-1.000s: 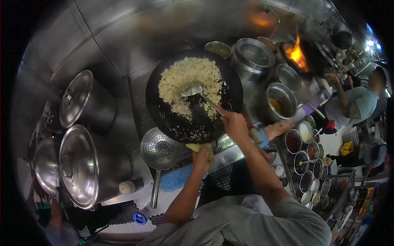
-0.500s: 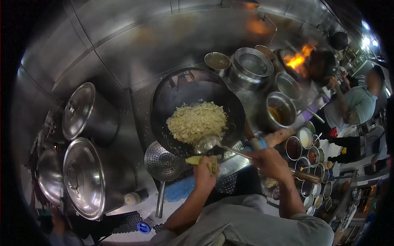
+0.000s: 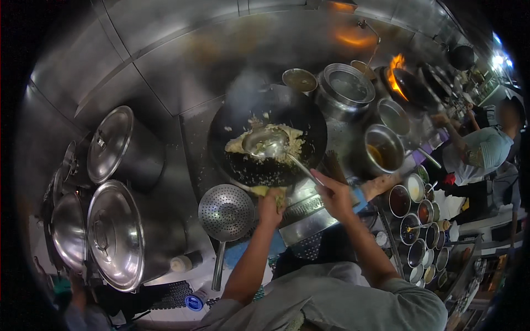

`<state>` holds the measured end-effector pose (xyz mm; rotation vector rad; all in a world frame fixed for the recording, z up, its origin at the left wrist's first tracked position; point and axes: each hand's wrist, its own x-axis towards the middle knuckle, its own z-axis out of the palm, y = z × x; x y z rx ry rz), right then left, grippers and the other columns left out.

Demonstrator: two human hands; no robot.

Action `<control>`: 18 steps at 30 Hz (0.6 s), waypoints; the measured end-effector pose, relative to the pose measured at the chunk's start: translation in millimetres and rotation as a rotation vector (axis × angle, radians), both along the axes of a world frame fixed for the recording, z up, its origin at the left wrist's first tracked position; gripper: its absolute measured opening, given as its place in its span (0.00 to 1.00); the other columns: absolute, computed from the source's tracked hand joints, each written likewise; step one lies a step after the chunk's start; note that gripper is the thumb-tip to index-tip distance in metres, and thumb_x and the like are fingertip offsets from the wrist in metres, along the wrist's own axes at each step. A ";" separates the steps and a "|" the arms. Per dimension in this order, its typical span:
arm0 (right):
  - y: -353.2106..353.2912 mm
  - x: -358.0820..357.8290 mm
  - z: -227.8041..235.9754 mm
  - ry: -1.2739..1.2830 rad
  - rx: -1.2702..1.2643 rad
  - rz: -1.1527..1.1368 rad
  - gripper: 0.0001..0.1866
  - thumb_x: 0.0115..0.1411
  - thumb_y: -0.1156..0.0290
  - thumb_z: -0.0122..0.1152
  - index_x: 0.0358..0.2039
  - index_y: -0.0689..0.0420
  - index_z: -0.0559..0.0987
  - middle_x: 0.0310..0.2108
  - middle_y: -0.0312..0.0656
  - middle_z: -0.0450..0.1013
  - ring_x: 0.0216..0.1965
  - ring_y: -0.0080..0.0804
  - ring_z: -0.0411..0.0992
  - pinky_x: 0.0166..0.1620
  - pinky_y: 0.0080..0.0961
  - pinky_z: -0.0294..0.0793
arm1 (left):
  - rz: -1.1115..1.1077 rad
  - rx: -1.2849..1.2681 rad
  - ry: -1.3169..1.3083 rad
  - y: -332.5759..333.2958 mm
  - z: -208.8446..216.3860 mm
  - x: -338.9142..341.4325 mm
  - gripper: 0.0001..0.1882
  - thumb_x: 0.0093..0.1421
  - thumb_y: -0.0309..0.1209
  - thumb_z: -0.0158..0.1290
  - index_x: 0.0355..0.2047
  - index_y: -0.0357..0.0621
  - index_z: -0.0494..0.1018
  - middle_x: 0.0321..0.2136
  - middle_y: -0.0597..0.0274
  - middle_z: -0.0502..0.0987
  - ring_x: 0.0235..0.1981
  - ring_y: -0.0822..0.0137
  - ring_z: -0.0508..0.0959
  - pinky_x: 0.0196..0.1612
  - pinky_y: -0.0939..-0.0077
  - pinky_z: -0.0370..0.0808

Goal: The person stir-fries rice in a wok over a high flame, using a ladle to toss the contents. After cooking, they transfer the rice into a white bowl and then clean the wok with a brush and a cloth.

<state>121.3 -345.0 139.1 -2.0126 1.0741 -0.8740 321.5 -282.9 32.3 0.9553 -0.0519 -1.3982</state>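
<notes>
A dark wok stands on the stove in front of me, with pale fried rice in it. My left hand is closed on a yellow-green cloth at the wok's near rim. The wok handle under that cloth is hidden. In my right hand is the handle of a steel ladle, gripped from above. The ladle's bowl lies over the rice in the middle of the wok. Steam rises at the far rim, and loose grains are scattered on the near side.
A perforated strainer lies left of the wok. Large lidded pots stand further left. Steel pots and a bamboo brush are to the right. Beyond, flames rise by a co-worker. Several ingredient bowls stand lower right.
The ladle has moved from the wok's near side up to its middle. The broad heap of rice is now smaller and broken up, with steam over it. The flames at the right have changed shape.
</notes>
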 end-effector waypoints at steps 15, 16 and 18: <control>-70.4 48.7 72.1 -0.713 0.531 0.156 0.43 0.62 0.73 0.62 0.74 0.46 0.52 0.36 0.41 0.77 0.24 0.20 0.70 0.23 0.16 0.66 | -0.656 0.173 -0.060 131.8 -21.4 -30.8 0.28 0.63 0.47 0.61 0.54 0.40 0.71 0.41 0.57 0.80 0.39 0.64 0.81 0.40 0.67 0.79; -84.1 63.7 101.8 -0.832 0.430 0.181 0.43 0.62 0.74 0.62 0.74 0.46 0.52 0.38 0.42 0.75 0.25 0.22 0.69 0.24 0.16 0.67 | -0.660 0.160 -0.108 132.5 -25.0 -38.8 0.27 0.63 0.45 0.62 0.54 0.40 0.71 0.42 0.57 0.80 0.40 0.64 0.81 0.40 0.67 0.79; -96.6 60.4 122.3 -0.790 0.626 0.242 0.40 0.64 0.74 0.60 0.73 0.48 0.53 0.36 0.41 0.73 0.25 0.22 0.70 0.25 0.18 0.69 | -0.640 0.144 -0.167 124.8 -14.1 -42.3 0.26 0.62 0.42 0.63 0.54 0.39 0.71 0.42 0.58 0.80 0.40 0.64 0.81 0.41 0.69 0.79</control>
